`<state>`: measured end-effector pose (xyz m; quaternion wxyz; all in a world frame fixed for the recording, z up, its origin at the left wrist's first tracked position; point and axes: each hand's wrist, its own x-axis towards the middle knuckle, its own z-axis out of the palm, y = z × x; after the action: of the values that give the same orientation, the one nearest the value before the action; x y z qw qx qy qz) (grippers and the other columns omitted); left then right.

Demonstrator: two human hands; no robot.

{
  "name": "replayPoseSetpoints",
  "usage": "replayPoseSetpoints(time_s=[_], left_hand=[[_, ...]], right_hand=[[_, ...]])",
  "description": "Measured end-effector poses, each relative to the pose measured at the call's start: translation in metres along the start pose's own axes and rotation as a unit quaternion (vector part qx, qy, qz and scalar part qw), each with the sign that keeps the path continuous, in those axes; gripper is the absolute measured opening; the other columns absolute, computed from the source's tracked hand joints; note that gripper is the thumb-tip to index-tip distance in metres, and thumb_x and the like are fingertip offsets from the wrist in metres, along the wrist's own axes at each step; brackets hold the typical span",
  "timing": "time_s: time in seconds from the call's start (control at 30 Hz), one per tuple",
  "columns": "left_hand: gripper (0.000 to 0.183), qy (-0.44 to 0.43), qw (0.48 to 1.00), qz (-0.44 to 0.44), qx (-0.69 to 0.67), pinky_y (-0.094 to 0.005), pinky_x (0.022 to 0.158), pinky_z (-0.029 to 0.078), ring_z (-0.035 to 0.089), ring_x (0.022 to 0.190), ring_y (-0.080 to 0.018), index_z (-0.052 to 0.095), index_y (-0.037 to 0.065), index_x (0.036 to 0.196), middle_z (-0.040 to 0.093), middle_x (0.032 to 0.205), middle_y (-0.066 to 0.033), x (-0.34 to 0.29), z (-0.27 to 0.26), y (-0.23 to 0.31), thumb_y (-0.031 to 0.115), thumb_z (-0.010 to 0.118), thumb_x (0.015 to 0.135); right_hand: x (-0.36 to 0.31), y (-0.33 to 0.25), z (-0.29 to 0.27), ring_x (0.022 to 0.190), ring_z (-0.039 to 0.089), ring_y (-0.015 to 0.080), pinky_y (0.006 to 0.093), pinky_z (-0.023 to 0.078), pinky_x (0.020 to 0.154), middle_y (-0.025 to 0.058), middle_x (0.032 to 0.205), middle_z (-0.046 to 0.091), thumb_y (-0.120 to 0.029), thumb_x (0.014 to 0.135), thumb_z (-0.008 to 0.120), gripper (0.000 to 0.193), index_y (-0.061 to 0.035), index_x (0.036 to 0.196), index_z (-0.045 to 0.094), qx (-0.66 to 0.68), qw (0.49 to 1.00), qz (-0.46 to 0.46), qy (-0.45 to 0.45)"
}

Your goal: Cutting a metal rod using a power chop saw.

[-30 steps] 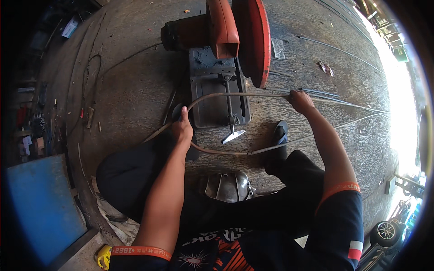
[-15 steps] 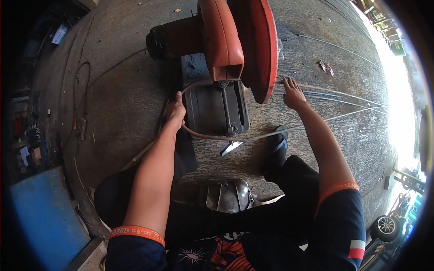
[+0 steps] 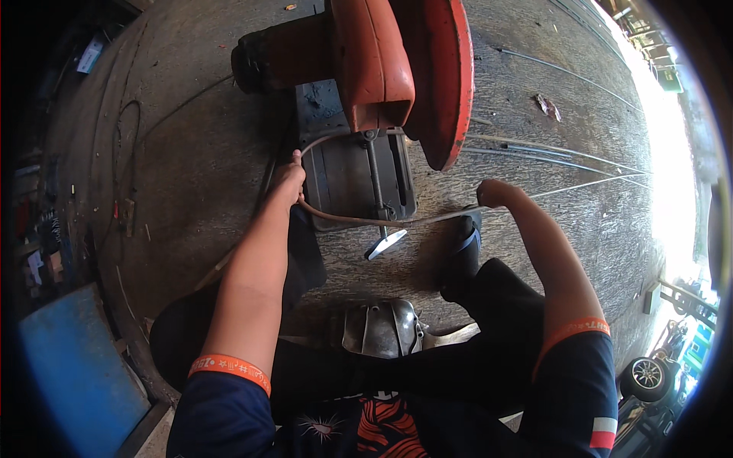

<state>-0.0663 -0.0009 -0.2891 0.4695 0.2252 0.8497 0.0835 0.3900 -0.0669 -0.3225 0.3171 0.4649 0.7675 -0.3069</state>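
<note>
A red cut-off saw (image 3: 374,53) with a large round red guard (image 3: 450,84) stands on a dark base with a clamp screw (image 3: 376,172) and a shiny handle (image 3: 385,244). A long metal rod (image 3: 359,222) loops round the left side of the base in a U, both legs running off to the right. My left hand (image 3: 289,181) is closed on the rod at the bend. My right hand (image 3: 496,193) is closed round the near leg, right of the clamp handle; its fingers are partly hidden.
Several rods (image 3: 565,156) lie on the worn board floor at right. A crinkled wrapper (image 3: 547,108) is beyond them. My sandalled foot (image 3: 464,244) is under the rod. A metal casing (image 3: 382,328) sits between my legs; a blue panel (image 3: 80,374) is at lower left.
My right hand has moved from the far leg of the rod, fingers outstretched, toward me and closed on the near leg. My left hand keeps its hold on the bend.
</note>
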Motion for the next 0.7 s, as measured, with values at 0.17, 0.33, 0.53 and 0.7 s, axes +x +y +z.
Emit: replayPoseSetpoints(time_s=[0.17,0.33,0.53,0.7], left_hand=[[0.065,0.006,1.000,-0.007,0.006,-0.0347,0.040,0.036,0.040,0.041,-0.0159,0.055,0.001,0.083,0.044,0.055,-0.0040,0.011,-0.003,-0.007,0.064,0.040,0.085],[0.051,-0.003,0.995,0.016,-0.100,-0.0275,0.037,0.024,0.025,0.038,-0.0107,0.040,0.013,0.065,0.027,0.050,0.0038,0.018,0.004,0.005,0.059,0.045,0.087],[0.053,0.041,0.996,0.027,-0.077,-0.0279,0.037,0.028,0.032,0.040,-0.0120,0.045,0.007,0.069,0.035,0.053,0.0008,0.010,0.010,0.000,0.056,0.047,0.087],[0.050,0.121,0.985,0.123,-0.014,-0.0326,0.038,0.038,0.049,0.044,-0.0177,0.054,-0.001,0.085,0.053,0.065,-0.0080,0.058,0.021,-0.035,0.047,0.045,0.091]], right_hand=[[-0.018,-0.027,-0.012,0.082,0.065,0.0303,0.0393,0.051,0.075,0.0161,0.086,0.066,-0.018,0.068,0.065,0.025,-0.0053,0.089,0.069,0.133,0.983,0.053,-0.118],[-0.027,-0.029,-0.006,0.088,0.064,0.0318,0.0398,0.052,0.075,0.0166,0.089,0.066,-0.013,0.064,0.063,0.025,-0.0074,0.087,0.068,0.008,0.995,0.089,0.035],[-0.030,-0.039,-0.002,0.086,0.064,0.0313,0.0384,0.052,0.074,0.0163,0.087,0.066,-0.011,0.065,0.061,0.019,-0.0059,0.081,0.069,0.005,0.992,0.119,0.053],[-0.021,-0.046,-0.012,0.083,0.064,0.0315,0.0391,0.051,0.074,0.0171,0.086,0.065,-0.021,0.065,0.066,0.024,-0.0033,0.081,0.068,0.003,0.996,0.092,0.016]])
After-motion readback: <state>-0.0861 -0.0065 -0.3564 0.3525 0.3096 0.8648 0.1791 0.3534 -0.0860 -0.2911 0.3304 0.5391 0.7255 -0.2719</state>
